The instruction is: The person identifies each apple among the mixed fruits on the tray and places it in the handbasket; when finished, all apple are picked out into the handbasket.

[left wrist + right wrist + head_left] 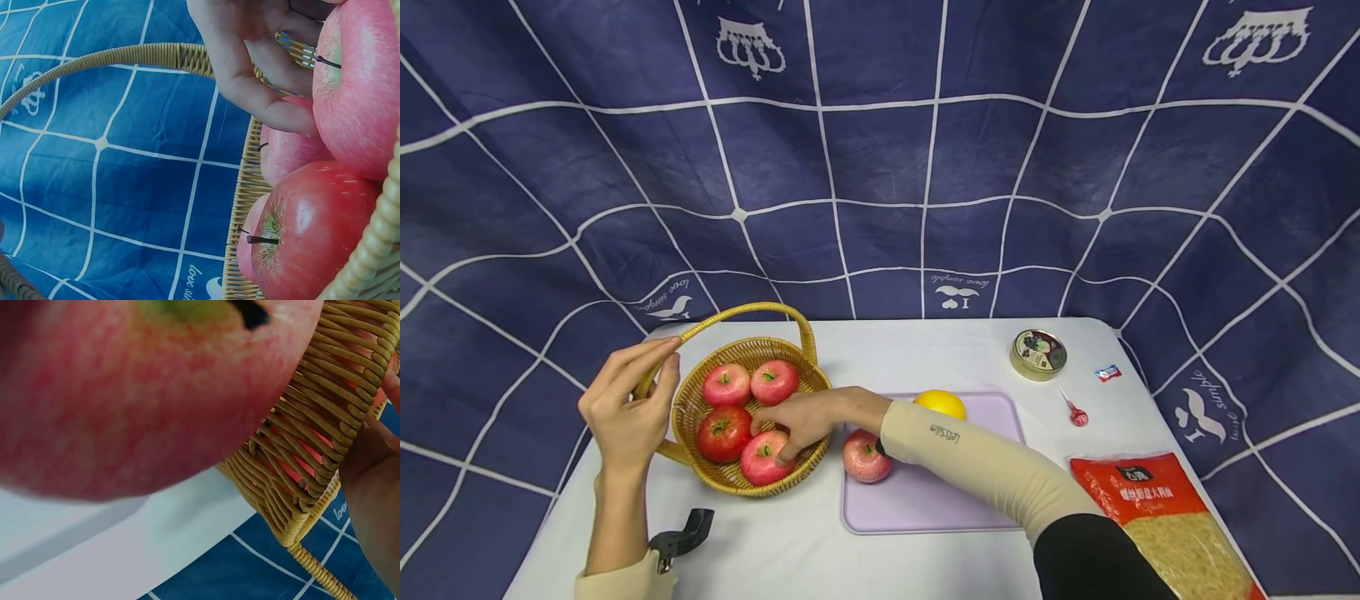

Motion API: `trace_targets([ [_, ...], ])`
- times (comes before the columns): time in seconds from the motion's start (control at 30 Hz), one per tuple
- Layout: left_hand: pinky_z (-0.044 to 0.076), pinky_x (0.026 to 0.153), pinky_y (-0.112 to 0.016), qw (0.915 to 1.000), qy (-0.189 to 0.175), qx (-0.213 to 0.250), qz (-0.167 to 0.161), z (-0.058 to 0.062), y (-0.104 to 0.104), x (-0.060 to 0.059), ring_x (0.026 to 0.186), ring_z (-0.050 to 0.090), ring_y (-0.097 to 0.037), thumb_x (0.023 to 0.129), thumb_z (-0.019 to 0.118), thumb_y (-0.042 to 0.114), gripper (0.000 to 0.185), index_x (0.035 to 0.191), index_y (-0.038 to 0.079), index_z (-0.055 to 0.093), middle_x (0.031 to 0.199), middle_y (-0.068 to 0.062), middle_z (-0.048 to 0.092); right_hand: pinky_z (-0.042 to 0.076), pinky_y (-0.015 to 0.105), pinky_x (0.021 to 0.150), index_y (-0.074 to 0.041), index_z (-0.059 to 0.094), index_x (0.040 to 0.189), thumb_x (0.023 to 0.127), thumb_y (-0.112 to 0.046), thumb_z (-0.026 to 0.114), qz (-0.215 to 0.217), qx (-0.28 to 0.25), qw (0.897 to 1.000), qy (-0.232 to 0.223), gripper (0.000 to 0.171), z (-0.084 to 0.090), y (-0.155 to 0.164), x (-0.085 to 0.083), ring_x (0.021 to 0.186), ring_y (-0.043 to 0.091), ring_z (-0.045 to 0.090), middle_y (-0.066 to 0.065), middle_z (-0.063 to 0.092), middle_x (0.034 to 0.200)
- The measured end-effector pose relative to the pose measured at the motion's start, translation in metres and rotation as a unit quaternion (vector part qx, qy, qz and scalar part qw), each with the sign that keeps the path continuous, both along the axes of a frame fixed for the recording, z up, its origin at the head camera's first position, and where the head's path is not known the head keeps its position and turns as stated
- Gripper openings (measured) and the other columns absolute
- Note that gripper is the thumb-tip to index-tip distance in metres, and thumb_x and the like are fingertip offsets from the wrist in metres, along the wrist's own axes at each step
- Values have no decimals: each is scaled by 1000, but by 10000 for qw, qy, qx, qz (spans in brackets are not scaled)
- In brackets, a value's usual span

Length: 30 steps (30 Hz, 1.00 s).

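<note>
My left hand (634,400) holds the arched handle (737,309) of a yellow-brown wicker basket (752,492) at the left of the table. Several red apples lie inside, among them a deeper red one (724,434). Reaching into the basket, my right hand (801,421) grips the front apple (763,462) between thumb and fingers; the left wrist view shows this hand (240,62) against the apple (362,94). Another apple (865,458) sits on a lilac tray (925,521), beneath my right wrist, and looms large in the right wrist view.
A yellow round fruit (942,404) is on the tray, partly behind the right sleeve. Toward the right lie a round tin (1037,354), a small wrapped candy (1108,372), a red lollipop (1077,415) and a red-topped bag of pasta (1180,533). A blue checked curtain (880,167) hangs behind.
</note>
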<state>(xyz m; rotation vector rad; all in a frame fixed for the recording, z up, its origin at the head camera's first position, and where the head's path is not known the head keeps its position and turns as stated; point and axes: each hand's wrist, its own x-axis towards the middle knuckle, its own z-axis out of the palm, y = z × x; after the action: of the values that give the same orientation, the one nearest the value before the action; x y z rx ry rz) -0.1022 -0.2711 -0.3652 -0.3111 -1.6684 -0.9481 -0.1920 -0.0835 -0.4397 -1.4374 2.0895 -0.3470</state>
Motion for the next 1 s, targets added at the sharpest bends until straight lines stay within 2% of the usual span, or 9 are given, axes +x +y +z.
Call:
trace_targets([
  [0.3, 50, 86, -13, 10000, 3, -13, 30, 0, 1, -1, 93, 69, -5, 82, 73, -5, 12, 92, -5, 79, 91, -21, 75, 41, 14, 87, -27, 54, 135, 87, -36, 78, 62, 13, 9999, 101, 55, 5, 4, -2, 99, 5, 52, -11, 57, 111],
  [0.57, 49, 84, -12, 9999, 25, -28, 99, 1, 1, 0, 93, 69, -4, 82, 72, -5, 12, 91, -4, 79, 90, -21, 74, 42, 15, 90, -29, 55, 135, 87, -39, 78, 22, -173, 9997, 145, 55, 20, 13, -2, 106, 5, 54, -9, 60, 118],
  [0.67, 50, 85, -12, 9999, 5, -36, 100, 1, 1, 0, 93, 69, -4, 82, 72, -5, 12, 92, -4, 79, 90, -22, 74, 42, 14, 88, -28, 57, 135, 87, -36, 78, 65, -420, 9990, 139, 53, 27, 20, -3, 105, 5, 56, -5, 61, 121],
  [0.77, 50, 85, -12, 10000, -16, -37, 84, 0, 0, -1, 94, 69, -4, 82, 72, -5, 12, 92, -4, 79, 90, -22, 74, 44, 13, 84, -25, 60, 133, 88, -34, 77, 136, -754, 9970, 131, 50, 33, 30, -4, 95, 5, 59, -1, 63, 121],
  [0.87, 50, 85, -12, 10000, -20, -35, 78, -1, -1, -2, 93, 69, -4, 82, 72, -5, 13, 92, -4, 79, 90, -21, 74, 46, 12, 80, -23, 62, 129, 89, -34, 76, 171, -1062, 9941, 173, 43, 38, 43, -4, 87, 5, 60, -2, 63, 117],
  [1.0, 50, 85, -12, 10000, 1, -24, 80, -1, 0, -1, 93, 69, -5, 82, 72, -4, 12, 92, -4, 80, 90, -21, 75, 46, 14, 81, -22, 65, 120, 91, -36, 74, 79, -1310, 9909, 309, 34, 39, 62, -6, 87, 6, 60, -4, 64, 109],
])
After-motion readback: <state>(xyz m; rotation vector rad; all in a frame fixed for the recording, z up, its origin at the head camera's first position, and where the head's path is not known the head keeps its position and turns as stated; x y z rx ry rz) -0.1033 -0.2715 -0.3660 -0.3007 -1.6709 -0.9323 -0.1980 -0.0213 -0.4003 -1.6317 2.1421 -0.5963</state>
